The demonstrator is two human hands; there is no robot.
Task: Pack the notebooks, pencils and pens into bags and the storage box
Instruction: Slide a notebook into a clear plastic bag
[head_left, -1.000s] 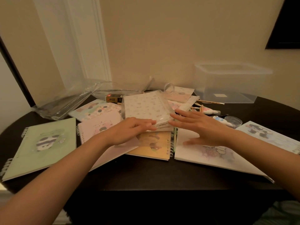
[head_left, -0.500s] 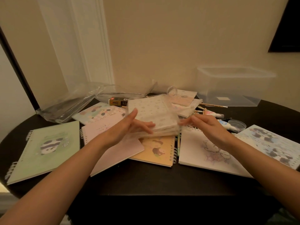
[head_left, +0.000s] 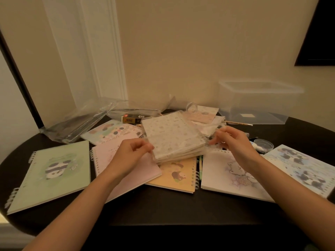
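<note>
Dark round table (head_left: 163, 211), cream wall (head_left: 181, 51), scattered notebooks (head_left: 52, 171), wrapped stack (head_left: 174, 136) held centre

Two bare forearms lead to a bare left hand (head_left: 132, 151) and right hand (head_left: 233, 142)

The light is dim and warm, with a yellow-brown cast over everything, and its source cannot be placed. The wall (head_left: 181, 51) is the brightest area, while the dark table (head_left: 163, 211) loses all detail along its near edge. A weak sheen shows on the clear bag (head_left: 76, 127) and the wrapped stack (head_left: 172, 138). The picture is soft throughout, and the storage box (head_left: 257, 102) looks hazy. The wide lens bows the door frame (head_left: 101, 51) and the table's rim.
</note>
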